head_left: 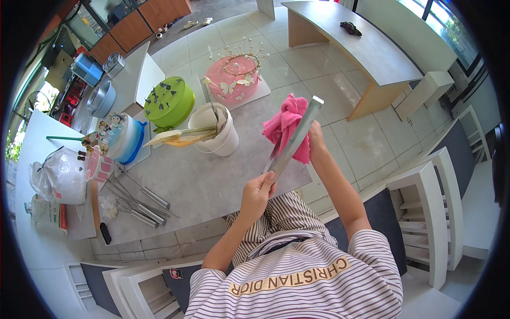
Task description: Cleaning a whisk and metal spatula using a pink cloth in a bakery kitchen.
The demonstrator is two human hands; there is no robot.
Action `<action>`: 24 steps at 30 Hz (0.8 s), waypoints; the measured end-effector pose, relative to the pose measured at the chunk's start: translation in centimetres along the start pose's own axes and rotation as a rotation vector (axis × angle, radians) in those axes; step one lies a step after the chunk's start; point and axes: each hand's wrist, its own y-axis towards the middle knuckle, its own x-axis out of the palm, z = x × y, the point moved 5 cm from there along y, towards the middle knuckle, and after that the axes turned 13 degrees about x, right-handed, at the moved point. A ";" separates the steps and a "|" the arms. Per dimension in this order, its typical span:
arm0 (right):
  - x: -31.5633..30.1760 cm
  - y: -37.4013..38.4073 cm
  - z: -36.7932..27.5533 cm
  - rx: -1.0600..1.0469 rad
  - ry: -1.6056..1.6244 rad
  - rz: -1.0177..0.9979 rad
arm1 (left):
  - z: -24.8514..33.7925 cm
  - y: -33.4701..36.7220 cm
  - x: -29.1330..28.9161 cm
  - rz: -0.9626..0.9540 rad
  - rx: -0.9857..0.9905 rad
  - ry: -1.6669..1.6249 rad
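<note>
My left hand (257, 196) grips the lower end of a pair of long metal tongs (301, 134), held tilted above the table's right end. One broad, flat arm shows in full, ending in a toothed tip. The other arm runs partly behind a bright pink cloth (287, 121). My right hand (317, 142) is closed on that cloth, bunched against the tongs near their upper half; its fingers are partly hidden. Left of them on the table stands a white bucket (226, 139) with several long spatulas (183, 135) leaning in it, some smeared pale yellow.
Pink (226, 87), green (172, 103) and blue-white (123, 142) decorated cakes line the grey table's (202, 186) far side. Several whisks (146, 212) and a wooden strip with a black end (95, 207) lie at left. White chairs (425, 212) stand close at right. Another table (345, 21) is beyond.
</note>
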 end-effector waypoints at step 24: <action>-1.4 -3.1 0.4 -0.075 0.069 -0.280 | -1.2 0.8 -3.0 0.153 0.154 0.061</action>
